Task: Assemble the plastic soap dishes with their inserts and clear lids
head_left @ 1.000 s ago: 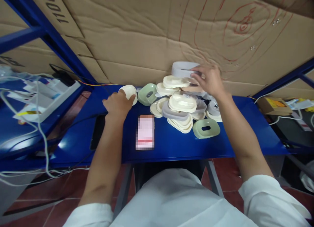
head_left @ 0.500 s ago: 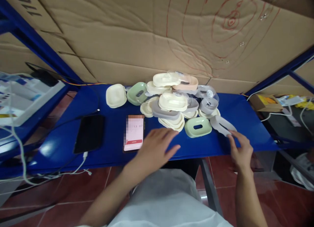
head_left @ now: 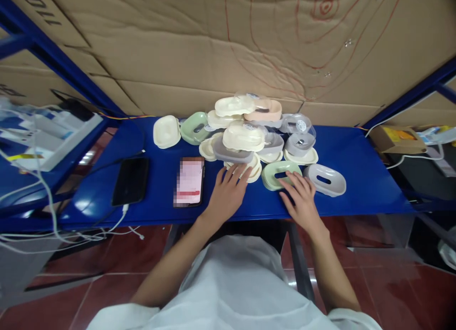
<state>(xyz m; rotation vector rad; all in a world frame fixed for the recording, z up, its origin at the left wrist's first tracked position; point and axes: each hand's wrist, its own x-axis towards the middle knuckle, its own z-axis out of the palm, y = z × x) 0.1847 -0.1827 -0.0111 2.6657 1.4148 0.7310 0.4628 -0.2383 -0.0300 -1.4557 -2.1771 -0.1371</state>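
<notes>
Set down since a moment ago, when the right hand (head_left: 302,201) pinched it by one end, the grey slotted dish (head_left: 335,179) now lies on the blue tabletop (head_left: 372,187), just to the right of the pale green slotted dish (head_left: 269,177). That same hand has moved across to the green dish: from where I stand, its fingers are spread and slightly bent over the right part of the rim, thumb held apart and nearer the table edge, pinching nothing.

The left hand (head_left: 228,197) has also shifted forward, fingers a little fanned, fingertips over the front of the stacked cream lids (head_left: 254,170); whether they press on them I can't tell, and its thumb is hidden. Behind the hands rises a jumbled heap of cream, grey and clear plastic pieces, with a peach dish (head_left: 270,112) near the top. To the left lie a lit phone (head_left: 190,180) and a dark phone (head_left: 130,181) with a white cable plugged in.
</notes>
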